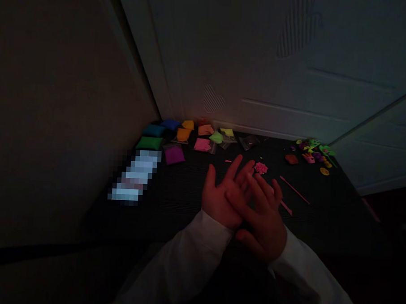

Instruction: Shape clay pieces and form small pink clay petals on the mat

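My left hand (217, 201) is turned palm up over the dark table, its fingers spread. Across that palm lies my right hand (267, 222), fingers stretched out and touching the left palm. Whether anything small sits between the two hands is hidden. Just beyond the fingertips is a round pink cluster of small petal-like bits (261, 168). To the right of my right hand lies a thin pink stick tool (295, 190), and a second flat pink tool (287, 208) is partly covered by the fingers. A tiny pink piece (228, 161) rests behind my left fingers.
Packets of coloured clay, among them a green one (149, 143), a purple one (174, 155) and a pink one (202, 145), line the back left. A pixelated bright screen (136, 178) is at left. Colourful small shaped pieces (315, 152) lie back right. A pale panel wall (260, 74) stands behind.
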Tool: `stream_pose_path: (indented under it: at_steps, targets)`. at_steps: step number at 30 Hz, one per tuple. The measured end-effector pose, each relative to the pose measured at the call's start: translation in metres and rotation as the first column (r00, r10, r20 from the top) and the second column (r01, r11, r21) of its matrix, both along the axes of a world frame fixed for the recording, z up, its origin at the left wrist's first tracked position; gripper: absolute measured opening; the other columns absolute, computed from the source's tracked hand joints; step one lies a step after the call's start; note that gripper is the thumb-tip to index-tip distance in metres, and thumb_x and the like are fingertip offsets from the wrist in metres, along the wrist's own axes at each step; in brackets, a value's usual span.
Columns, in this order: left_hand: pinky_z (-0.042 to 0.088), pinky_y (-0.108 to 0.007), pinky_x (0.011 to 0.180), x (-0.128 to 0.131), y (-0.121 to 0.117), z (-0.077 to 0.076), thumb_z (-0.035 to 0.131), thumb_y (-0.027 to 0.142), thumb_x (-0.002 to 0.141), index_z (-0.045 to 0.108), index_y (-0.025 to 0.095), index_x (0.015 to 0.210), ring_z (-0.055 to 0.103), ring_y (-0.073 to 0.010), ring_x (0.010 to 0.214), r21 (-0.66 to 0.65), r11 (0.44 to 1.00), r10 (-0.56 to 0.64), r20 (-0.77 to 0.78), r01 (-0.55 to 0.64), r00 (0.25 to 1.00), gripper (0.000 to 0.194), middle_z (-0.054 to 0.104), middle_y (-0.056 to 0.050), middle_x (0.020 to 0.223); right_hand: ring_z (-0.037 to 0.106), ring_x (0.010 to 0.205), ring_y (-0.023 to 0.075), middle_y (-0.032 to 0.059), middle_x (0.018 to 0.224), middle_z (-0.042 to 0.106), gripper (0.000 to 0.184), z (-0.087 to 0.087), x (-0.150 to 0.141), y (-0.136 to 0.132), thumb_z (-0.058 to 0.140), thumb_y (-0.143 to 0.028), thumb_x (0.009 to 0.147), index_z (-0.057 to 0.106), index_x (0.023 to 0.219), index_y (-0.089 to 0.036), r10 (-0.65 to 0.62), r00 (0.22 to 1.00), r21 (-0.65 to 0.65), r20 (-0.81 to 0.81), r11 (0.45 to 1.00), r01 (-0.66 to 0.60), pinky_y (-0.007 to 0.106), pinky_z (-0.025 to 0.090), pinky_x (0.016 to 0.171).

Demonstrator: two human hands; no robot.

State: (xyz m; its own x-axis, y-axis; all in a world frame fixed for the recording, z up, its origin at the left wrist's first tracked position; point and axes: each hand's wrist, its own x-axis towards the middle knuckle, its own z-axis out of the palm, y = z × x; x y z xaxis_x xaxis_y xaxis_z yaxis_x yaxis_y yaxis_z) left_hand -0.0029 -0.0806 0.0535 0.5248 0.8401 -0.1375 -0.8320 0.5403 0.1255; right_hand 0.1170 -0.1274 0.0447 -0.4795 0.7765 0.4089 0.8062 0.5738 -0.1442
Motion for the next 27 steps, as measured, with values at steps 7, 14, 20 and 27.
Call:
stream_pose_path:
  at_steps: [7,14,20,27]
  targets:
    - [0.036,-0.034,0.088,-0.0008,0.0024,-0.0007,0.025,0.058,0.075,0.042,0.024,0.117,0.039,-0.0208,0.114,0.016,0.999,0.040,-0.020,-0.040,0.999,0.057,0.044,-0.006,0.124,0.018,0.122,0.0347,0.0046,0.140,0.007,0.058,-0.0008,0.0008,0.0000,0.034,-0.060,0.071,0.037,0.121,-0.032,0.017,1.000,-0.034,-0.009,0.999,-0.017,0.057,0.008,0.094]
    - [0.036,-0.034,0.089,-0.0016,0.0021,-0.0015,0.025,0.059,0.075,0.041,0.023,0.118,0.039,-0.0210,0.114,0.012,0.999,0.051,-0.047,-0.051,0.998,0.058,0.044,-0.006,0.124,0.015,0.123,0.0330,0.0087,0.139,0.011,0.060,-0.0038,-0.0014,0.0019,0.030,-0.059,0.073,0.033,0.124,-0.028,-0.008,1.000,-0.055,0.018,0.998,0.009,0.056,0.007,0.094]
    - [0.036,-0.032,0.089,-0.0030,0.0057,-0.0036,0.025,0.058,0.075,0.039,0.023,0.119,0.037,-0.0191,0.116,0.046,0.996,0.074,-0.046,-0.072,0.996,0.058,0.043,-0.006,0.124,0.016,0.123,0.0325,0.0062,0.139,0.009,0.057,-0.0077,-0.0021,0.0029,0.030,-0.060,0.073,0.036,0.122,-0.032,0.044,0.999,-0.044,-0.014,0.998,-0.045,0.056,0.008,0.094]
    - [0.036,-0.032,0.089,-0.0031,0.0062,-0.0024,0.024,0.059,0.075,0.039,0.023,0.120,0.035,-0.0194,0.117,0.057,0.994,0.099,-0.060,-0.096,0.993,0.059,0.043,-0.006,0.125,0.018,0.122,0.0333,0.0072,0.139,0.011,0.056,-0.0076,-0.0007,0.0043,0.033,-0.057,0.073,0.037,0.122,-0.029,0.010,1.000,-0.021,-0.022,1.000,-0.011,0.056,0.010,0.093]
